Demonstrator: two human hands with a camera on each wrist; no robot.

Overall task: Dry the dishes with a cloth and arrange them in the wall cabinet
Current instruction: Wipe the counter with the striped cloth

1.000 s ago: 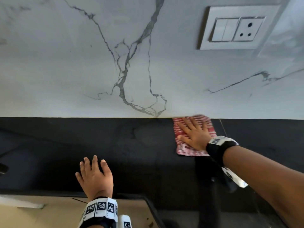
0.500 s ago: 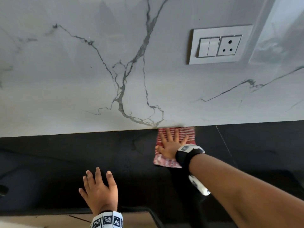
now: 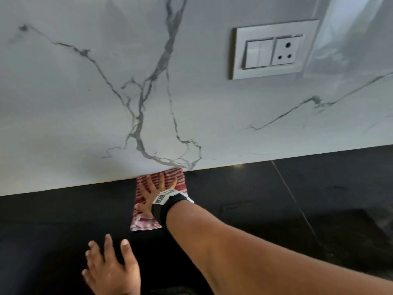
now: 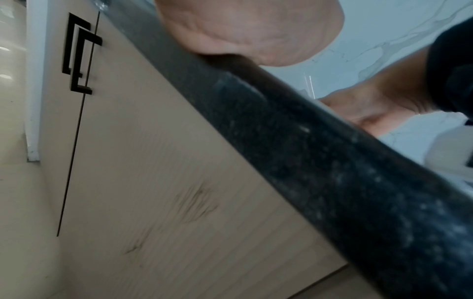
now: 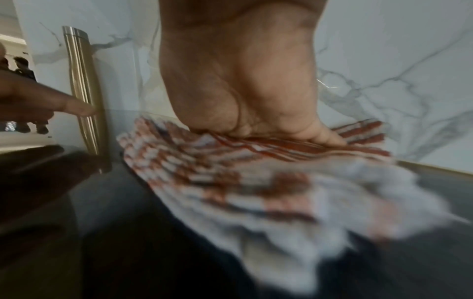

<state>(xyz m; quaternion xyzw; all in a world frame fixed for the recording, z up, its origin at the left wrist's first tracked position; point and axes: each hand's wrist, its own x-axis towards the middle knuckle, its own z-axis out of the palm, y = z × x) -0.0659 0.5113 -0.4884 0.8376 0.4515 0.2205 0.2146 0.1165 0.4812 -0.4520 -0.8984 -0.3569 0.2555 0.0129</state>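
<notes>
A red-and-white striped cloth [image 3: 180, 177] lies folded on the black countertop [image 3: 276, 199], against the foot of the marble wall. My right hand [image 3: 156, 188] lies flat on it with fingers spread, pressing it down; in the right wrist view the palm [image 5: 240, 81] sits on the cloth [image 5: 256, 182]. My left hand [image 3: 110, 267] rests flat on the counter near its front edge, fingers straight, holding nothing. In the left wrist view the heel of that hand [image 4: 245, 30] sits on the rounded counter edge [image 4: 332, 161]. No dishes are in view.
A white switch and socket plate [image 3: 272, 52] sits on the marble wall [image 3: 85, 103] at upper right. Beige base-cabinet doors [image 4: 153, 182] with black handles [image 4: 79, 56] lie below the counter. A brass-coloured upright bar [image 5: 84, 91] stands left of the cloth.
The view has tilted up and swung right, so hands and cloth sit lower and further left in frame. My right hand stays flat on the cloth; the left stays on the counter.
</notes>
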